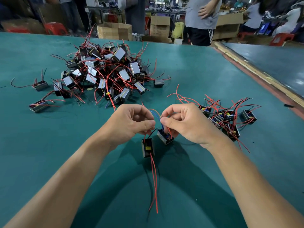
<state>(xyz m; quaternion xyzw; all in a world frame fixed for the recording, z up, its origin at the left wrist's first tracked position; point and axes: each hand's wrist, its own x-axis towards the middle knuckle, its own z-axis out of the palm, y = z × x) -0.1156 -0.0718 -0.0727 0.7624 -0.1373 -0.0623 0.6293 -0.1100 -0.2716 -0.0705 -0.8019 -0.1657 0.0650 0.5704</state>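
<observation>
Pinching leads to tease them apart: my left hand (131, 122) nips the front module (148, 148) by its red-black wires (145, 136), and my right hand (185, 124) nips the second module's (164, 137) blue wire (155, 115). Both modules sit mid-tabletop (197, 71), just under my hands.

An electronics assembly workshop: a heap of small wired modules (105, 71) covers a green tabletop (189, 66), with open cardboard cartons (115, 31), red plastic stools (55, 27) and standing workers (201, 18) behind.

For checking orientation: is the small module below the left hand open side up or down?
Open side up: the module shows its yellow component inside the black frame. The left hand pinches its wires.
</observation>
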